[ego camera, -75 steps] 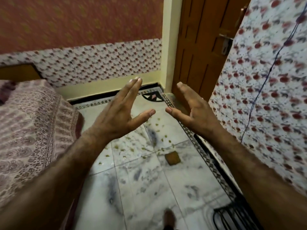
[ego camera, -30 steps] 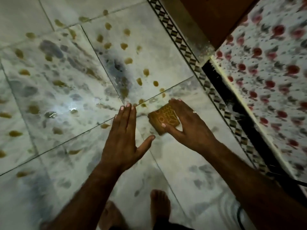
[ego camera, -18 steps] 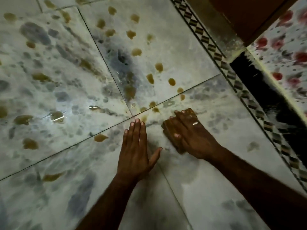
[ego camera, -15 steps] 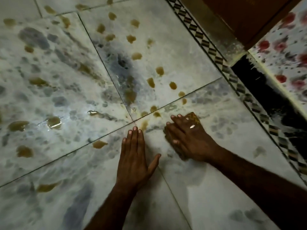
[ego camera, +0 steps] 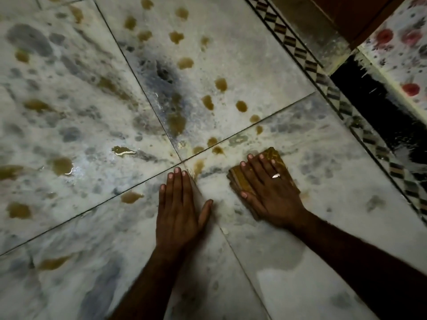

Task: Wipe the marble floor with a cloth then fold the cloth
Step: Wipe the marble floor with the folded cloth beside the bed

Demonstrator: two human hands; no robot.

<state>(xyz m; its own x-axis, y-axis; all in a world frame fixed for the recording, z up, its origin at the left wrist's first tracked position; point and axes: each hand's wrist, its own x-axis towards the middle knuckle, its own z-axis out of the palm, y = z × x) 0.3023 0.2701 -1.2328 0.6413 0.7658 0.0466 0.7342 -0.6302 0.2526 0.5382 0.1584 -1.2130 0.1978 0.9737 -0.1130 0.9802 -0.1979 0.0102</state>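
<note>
R hand [ego camera: 270, 192]: flat, fingers straight and spread, pressing down on cloth [ego camera: 276, 155]; no curl round it, thumb laid along its near-left edge, ring [ego camera: 275, 175] on one finger. L hand [ego camera: 180, 209]: flat on floor [ego camera: 323, 215], fingers together, holding nothing, prob. bracing body wt. Cloth: folded brown pad, mostly hidden under R palm, far corner poking out past fingertips; on tile just right of 4-tile joint, near closest spots [ego camera: 217, 150].

Step, by the look: wiping, barely begun. Brown spots all over far and left tiles, wet puddle [ego camera: 61, 166] well off to left. Faint smear by R thumb, maybe a wiped patch; can't be sure.

To do well: press evenly thru whole palm, not fingertips only, to stop pad rolling or unfolding. Push away toward spots in overlapping strokes, nearest first, then work left. Shift L hand out of path before crossing joint. Turn pad to clean face once soaked, else just smearing. Mind grout lines, liquid likely pooling there. Fold only after floor done.
</note>
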